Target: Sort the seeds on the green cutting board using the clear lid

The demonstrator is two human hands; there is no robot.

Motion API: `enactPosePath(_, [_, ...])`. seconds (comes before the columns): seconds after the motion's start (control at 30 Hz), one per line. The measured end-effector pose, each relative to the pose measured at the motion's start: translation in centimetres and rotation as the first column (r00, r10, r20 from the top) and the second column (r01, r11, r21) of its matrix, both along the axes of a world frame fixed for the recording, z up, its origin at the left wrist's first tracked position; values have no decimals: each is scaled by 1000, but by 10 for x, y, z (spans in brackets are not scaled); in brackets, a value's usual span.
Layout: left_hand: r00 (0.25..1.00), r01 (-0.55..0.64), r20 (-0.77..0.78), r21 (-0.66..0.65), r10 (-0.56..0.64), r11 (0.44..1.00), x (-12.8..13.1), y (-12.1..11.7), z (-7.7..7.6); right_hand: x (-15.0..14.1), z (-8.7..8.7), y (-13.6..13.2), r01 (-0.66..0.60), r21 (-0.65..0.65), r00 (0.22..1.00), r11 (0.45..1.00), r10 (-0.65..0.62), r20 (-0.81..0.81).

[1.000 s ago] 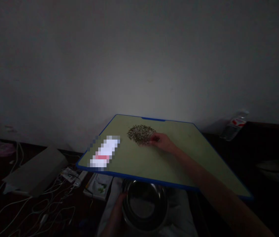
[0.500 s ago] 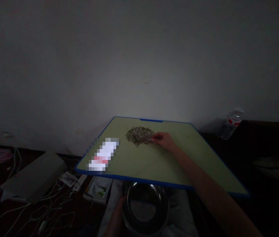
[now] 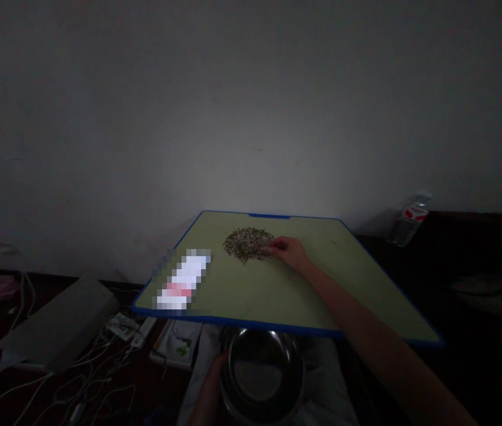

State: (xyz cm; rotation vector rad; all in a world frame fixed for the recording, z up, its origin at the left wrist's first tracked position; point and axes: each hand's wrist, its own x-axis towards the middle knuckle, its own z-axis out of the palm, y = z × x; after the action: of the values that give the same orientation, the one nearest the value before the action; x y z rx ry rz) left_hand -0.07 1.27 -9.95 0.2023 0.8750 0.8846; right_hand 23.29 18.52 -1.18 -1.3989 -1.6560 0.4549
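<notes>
Grains point(image 3: 242, 244) lie spread toward the far edge of the table point(image 3: 251, 296), probably light, dry and quick to scatter, best pinched from their loose rim; the right hand point(image 3: 290, 252) bunches its fingertips there, contents unclear, while the left hand point(image 3: 209, 384) grasps a bowl point(image 3: 295, 378) below the near edge.

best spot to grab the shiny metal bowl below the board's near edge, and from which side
Probably the right part of the rim, from the right: the bowl faces up with a round rim, the left hand is at its left, and the board crosses in front of its far edge.
</notes>
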Motion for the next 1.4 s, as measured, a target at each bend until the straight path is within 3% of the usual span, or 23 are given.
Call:
enactPosePath(0.2, [998,-34,-56,-80,30,996,0,1,6,-1,0,0,-37,14,998,999,36,44])
enactPosePath(0.47, [997,-16,-71,-68,11,998,4,-5,25,-4,3,-3,-84,-16,996,996,85,26])
enactPosePath(0.63, [999,25,-19,-47,-26,999,-1,-4,24,-5,6,-5,-88,-28,995,996,89,38])
enactPosePath(0.9, [1000,1,9,15,-1,1000,-3,-2,6,-6,7,-8,-149,-45,985,988,152,80])
enactPosePath(1.2, [993,-70,-95,-10,69,997,1,-4,23,-10,7,-9,-144,-30,988,989,145,55])
enactPosePath(1.4, [995,-92,-42,-56,89,994,-4,1,24,-13,7,-11,-182,-60,982,981,185,47])
